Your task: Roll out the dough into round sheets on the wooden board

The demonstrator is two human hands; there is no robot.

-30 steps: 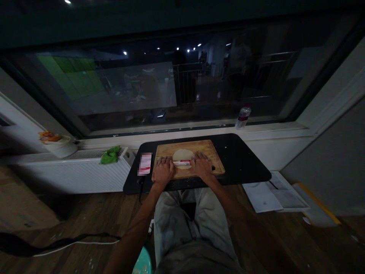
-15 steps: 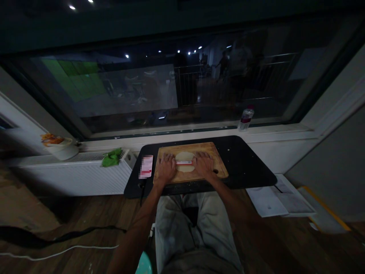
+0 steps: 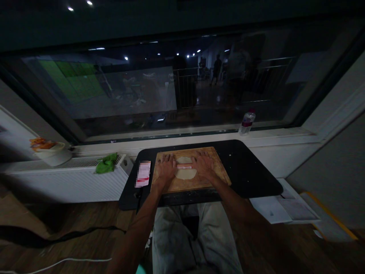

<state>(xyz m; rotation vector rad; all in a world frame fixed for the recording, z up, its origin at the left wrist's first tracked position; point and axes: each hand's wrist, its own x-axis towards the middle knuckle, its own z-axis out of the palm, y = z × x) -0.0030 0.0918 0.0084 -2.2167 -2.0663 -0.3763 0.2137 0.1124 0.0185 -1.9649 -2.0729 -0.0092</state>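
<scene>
A rolling pin (image 3: 184,166) with red and white printing lies crosswise over a flat round of pale dough (image 3: 186,174). The dough rests on a wooden cutting board (image 3: 182,185). My left hand (image 3: 167,167) covers the pin's left end, palm down, its fingers reaching forward. Over the right end, my right hand (image 3: 203,163) presses in the same way. Both ends of the pin are hidden beneath my hands; only its middle shows between them.
The board sits on a black tabletop (image 3: 248,171). A pink-and-white, partly blurred item (image 3: 143,174) lies at its left. A water bottle (image 3: 246,122) stands on the windowsill. On the radiator are a green cloth (image 3: 106,164) and a white tub (image 3: 54,154). White boxes (image 3: 273,211) lie low right.
The pin has turned, showing a different side of its printing, and lies slightly nearer the dough's far side. My hands stay on its ends. The whole view has shifted a little.
</scene>
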